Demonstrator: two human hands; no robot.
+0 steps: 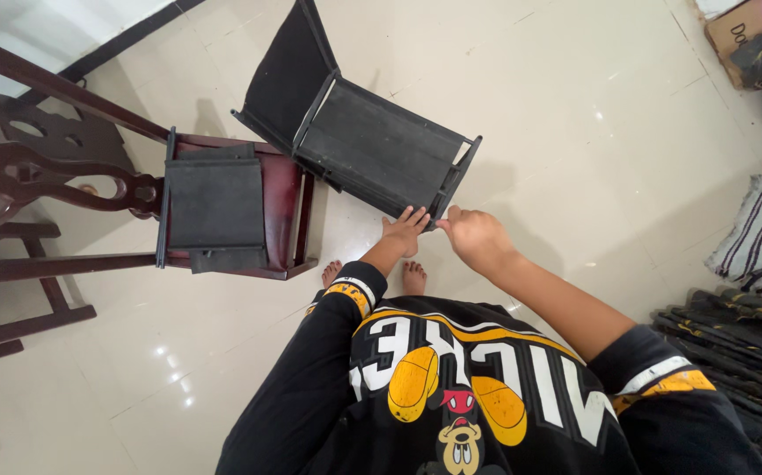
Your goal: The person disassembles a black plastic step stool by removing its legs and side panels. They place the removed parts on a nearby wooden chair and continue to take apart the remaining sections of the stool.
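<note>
While the person stands barefoot on the tiled floor (pixel 574 105), both hands meet at the near edge of a black folding frame (pixel 372 149). Left hand (pixel 405 230) lies flat, fingers spread on its panel; right hand (pixel 473 236) is curled, pinching the corner. A smaller black panel (pixel 214 204) rests on the dark red chair (pixel 280 189) beside it.

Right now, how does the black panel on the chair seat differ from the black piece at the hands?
The flat panel lies alone on the chair seat, untouched; the hinged piece stands on the floor, opened in a V, with the left hand and right hand at its near edge. Both are black, framed and rectangular.
</note>
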